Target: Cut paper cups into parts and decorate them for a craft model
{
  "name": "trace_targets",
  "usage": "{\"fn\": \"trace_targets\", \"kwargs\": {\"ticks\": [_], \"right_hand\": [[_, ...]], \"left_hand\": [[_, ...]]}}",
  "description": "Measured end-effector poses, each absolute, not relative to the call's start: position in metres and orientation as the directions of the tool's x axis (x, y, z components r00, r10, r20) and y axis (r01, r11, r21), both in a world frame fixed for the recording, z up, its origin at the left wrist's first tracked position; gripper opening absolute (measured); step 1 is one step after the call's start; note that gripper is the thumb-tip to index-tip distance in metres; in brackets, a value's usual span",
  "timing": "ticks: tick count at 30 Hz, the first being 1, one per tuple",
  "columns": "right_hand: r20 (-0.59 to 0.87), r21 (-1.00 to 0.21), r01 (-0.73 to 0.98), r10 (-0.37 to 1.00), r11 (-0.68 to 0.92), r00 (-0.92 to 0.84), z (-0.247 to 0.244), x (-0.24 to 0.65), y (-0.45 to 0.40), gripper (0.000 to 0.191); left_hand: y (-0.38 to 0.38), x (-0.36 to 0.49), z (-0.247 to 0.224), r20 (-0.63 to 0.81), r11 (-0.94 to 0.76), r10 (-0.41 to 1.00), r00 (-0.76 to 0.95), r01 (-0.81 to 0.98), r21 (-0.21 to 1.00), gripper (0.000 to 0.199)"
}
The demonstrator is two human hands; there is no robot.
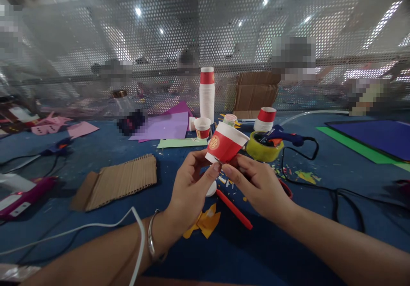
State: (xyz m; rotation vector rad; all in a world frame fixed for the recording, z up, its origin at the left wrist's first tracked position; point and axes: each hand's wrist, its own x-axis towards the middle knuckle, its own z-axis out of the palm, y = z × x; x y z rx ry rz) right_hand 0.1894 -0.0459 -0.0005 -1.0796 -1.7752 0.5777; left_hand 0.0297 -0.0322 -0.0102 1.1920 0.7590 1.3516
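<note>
A red and white paper cup [226, 141] with a gold emblem is tilted in the air at the middle of the head view. My left hand [195, 183] has its fingers closed round the cup's lower left side, with the thumb at its base. On the right, my right hand [261, 185] pinches the cup's lower edge, thumb close to the other thumb. A small dark sliver shows between the thumbs, too small to name. Below the hands lie a red pen [234, 209] and orange paper scraps [206, 222].
A tall stack of paper cups [207, 98] stands at the back. Yellow tape [264, 147] and a blue glue gun [286, 136] with a black cord are to the right. Corrugated cardboard [123, 181] lies left; a white cable [96, 225] crosses my left forearm.
</note>
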Motion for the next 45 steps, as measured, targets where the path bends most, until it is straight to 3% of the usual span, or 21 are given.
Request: {"fn": "trace_targets", "kwargs": {"ticks": [9,18,30,37,42,45], "right_hand": [[0.468,-0.768,0.393,0.862,0.506,-0.197,0.0,0.191,-0.047,0.027],[0.445,-0.761,0.453,0.882,0.465,-0.158,-0.004,0.19,-0.043,0.036],[0.441,-0.749,0.468,0.88,0.468,-0.174,-0.003,0.189,-0.042,0.037],[0.298,-0.822,0.443,0.933,0.358,-0.2,0.001,0.191,-0.041,0.041],[0.361,-0.809,0.467,0.929,0.357,-0.085,0.005,0.199,-0.04,0.042],[0.437,-0.811,0.449,0.898,0.376,0.039,0.006,0.204,-0.038,0.036]], "left_hand": [[-0.033,0.032,-0.011,0.188,-0.14,0.975,0.121,-0.328,0.934,0.036],[-0.032,0.034,-0.012,0.129,-0.091,0.987,0.099,-0.321,0.943,0.032],[-0.029,0.032,-0.01,0.166,-0.137,0.984,0.07,-0.303,0.943,0.029],[-0.013,0.026,-0.005,0.199,-0.198,0.98,-0.027,-0.275,0.941,0.024],[-0.008,0.019,0.004,0.171,-0.17,0.985,-0.022,-0.285,0.943,0.018],[-0.01,0.017,0.007,0.169,-0.139,0.983,0.068,-0.325,0.935,0.019]]}}
